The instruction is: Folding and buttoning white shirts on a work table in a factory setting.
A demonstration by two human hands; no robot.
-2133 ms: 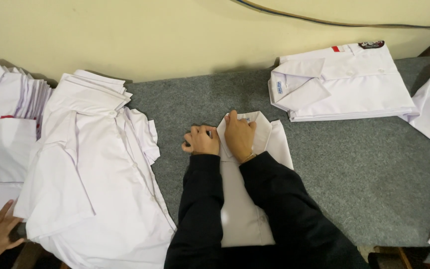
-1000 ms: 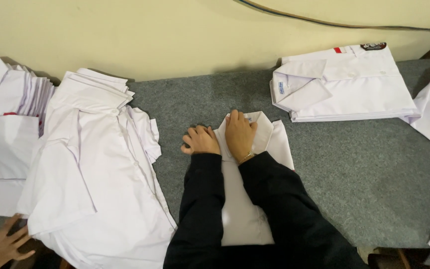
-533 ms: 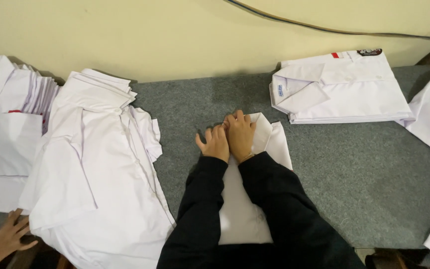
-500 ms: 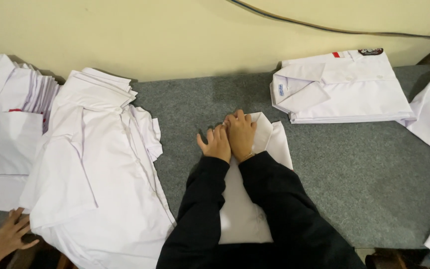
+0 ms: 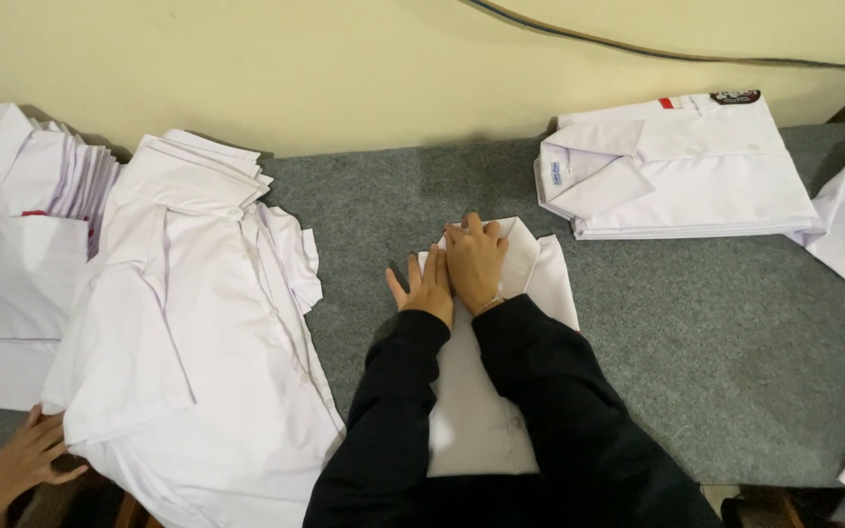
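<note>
Pressing: left hand point(image 5: 427, 291) and right hand point(image 5: 476, 262) flat, fingers open, side by side on folded white shirt point(image 5: 540, 279) | shirt mid-desk point(image 5: 735, 332), mostly hidden under black sleeves point(image 5: 540, 411)

Soft, even indoor light; sharp focus.

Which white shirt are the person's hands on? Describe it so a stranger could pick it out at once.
On the grey felt-covered table, look to the near middle. The narrow folded white shirt lies lengthwise under both black sleeves, left hand and right hand pressing its collar end. Unlike the neighbouring shirts, it lies alone.
</note>
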